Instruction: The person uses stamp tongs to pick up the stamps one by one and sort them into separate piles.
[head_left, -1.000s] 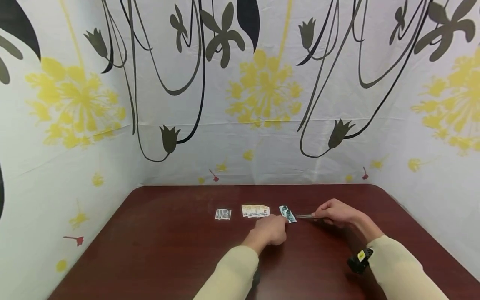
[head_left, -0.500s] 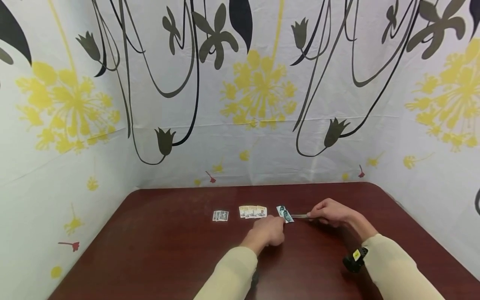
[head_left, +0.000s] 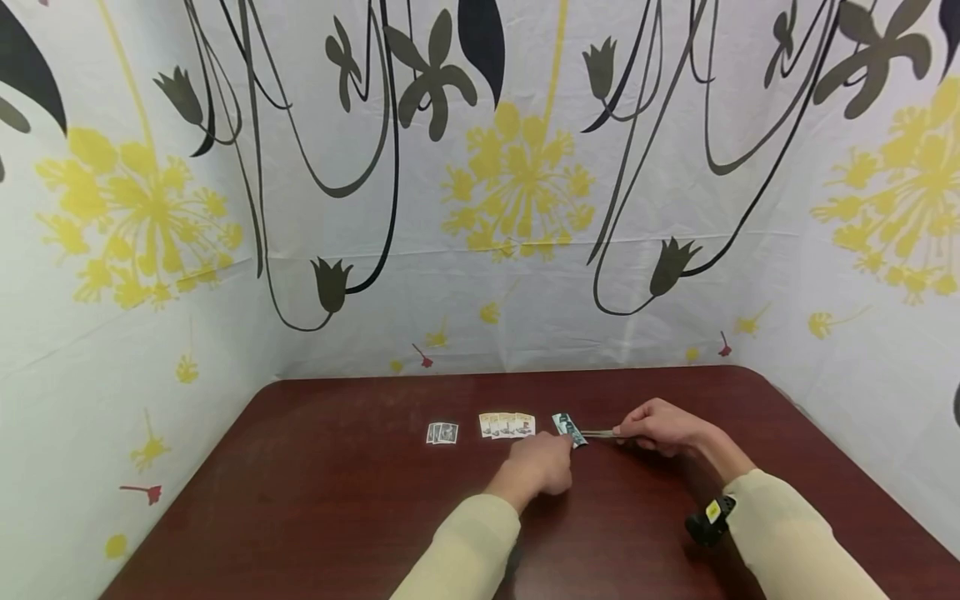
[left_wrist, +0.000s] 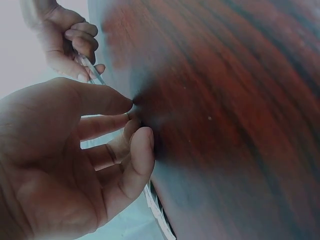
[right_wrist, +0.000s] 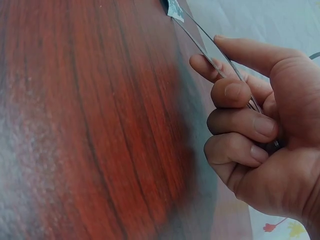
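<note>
Green-and-white stamps, overlapping one another, lie slanted on the dark red-brown table. My left hand reaches in from the left, its forefinger touching their near edge. In the left wrist view its thumb is extended and the other fingers are loosely bent; the stamp contact is hidden there. From the right, my right hand grips metal tweezers, whose tips meet the stamps' right side. The right wrist view shows the tweezers' two thin arms reaching a green stamp corner.
To the left of the green stamps lies a row of overlapping yellow-and-white stamps. Farther left is a small group of grey stamps. A patterned cloth wall stands behind the table and along its sides.
The green stamps now overlap more closely and look narrower as a group. My hands stay nearly in place, the tweezers still at the stamps' right side.
</note>
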